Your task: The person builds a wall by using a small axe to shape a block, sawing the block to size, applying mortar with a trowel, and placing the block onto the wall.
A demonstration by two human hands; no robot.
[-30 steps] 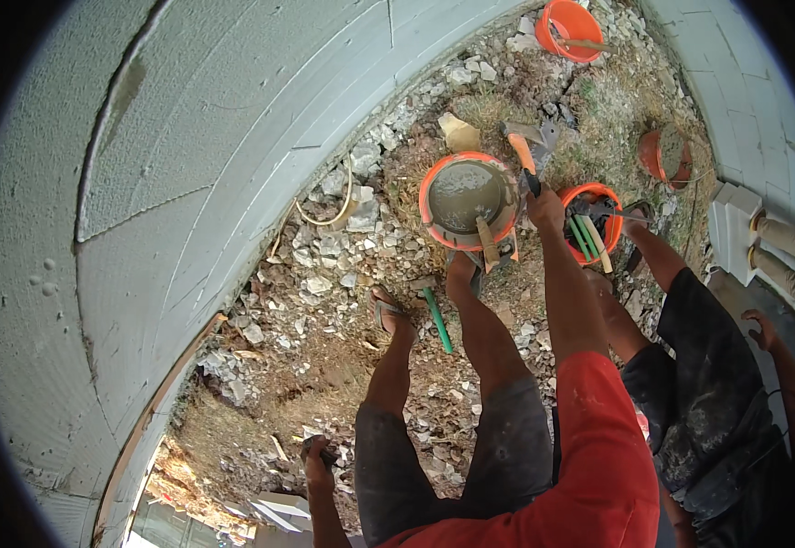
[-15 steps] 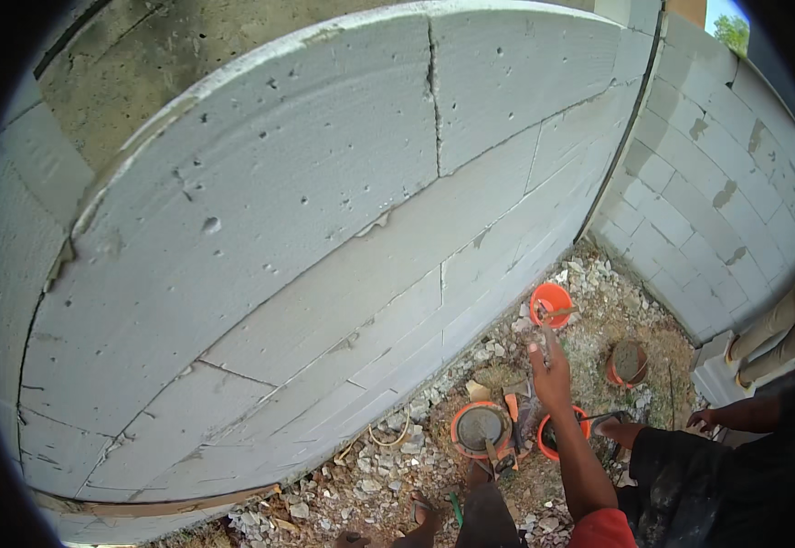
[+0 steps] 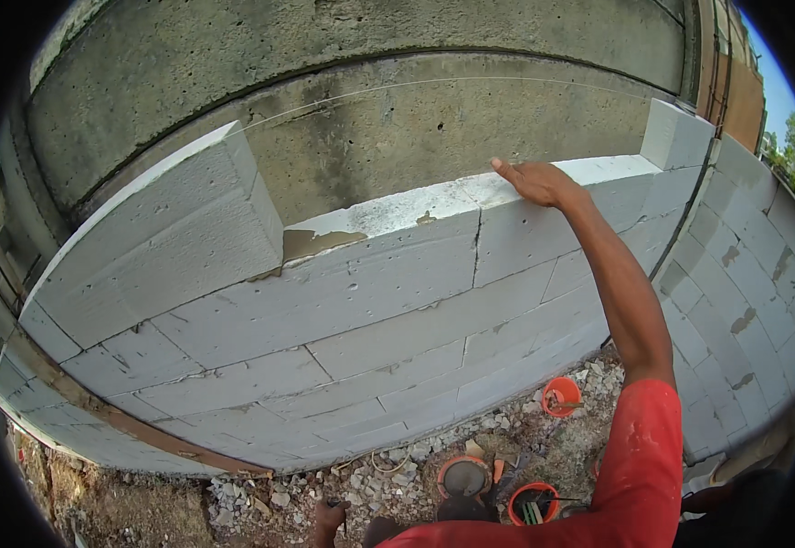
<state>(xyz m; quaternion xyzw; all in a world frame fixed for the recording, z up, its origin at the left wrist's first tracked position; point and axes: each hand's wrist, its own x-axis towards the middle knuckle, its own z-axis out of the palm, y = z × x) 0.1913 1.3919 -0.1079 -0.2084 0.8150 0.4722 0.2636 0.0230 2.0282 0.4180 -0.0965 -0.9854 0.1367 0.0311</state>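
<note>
My right hand (image 3: pixel 536 182) lies flat on the top edge of the pale grey block wall (image 3: pixel 397 274), its thumb sticking out to the left. The hand is open and holds nothing. It rests just right of the upright joint between two top-course blocks. To its left, a patch of grey-brown mortar (image 3: pixel 317 243) sits on the top edge beside a taller block (image 3: pixel 178 224). Down by the lower edge, my left hand (image 3: pixel 330 515) is small and dark with its fingers curled closed; a thin dark thing by it is too small to name.
A string line (image 3: pixel 434 79) runs from the taller left block to the raised right block (image 3: pixel 673 137). Behind stands a concrete panel wall (image 3: pixel 370 128). On the rubble ground (image 3: pixel 397 493) stand an orange bucket (image 3: pixel 561 397), a mortar bucket (image 3: pixel 464 478) and a tool bucket (image 3: pixel 533 503).
My view has tilted up, bringing the wall's top into sight. My right hand has gone from in front of the wall, over the buckets, onto its top edge. More of my left hand shows.
</note>
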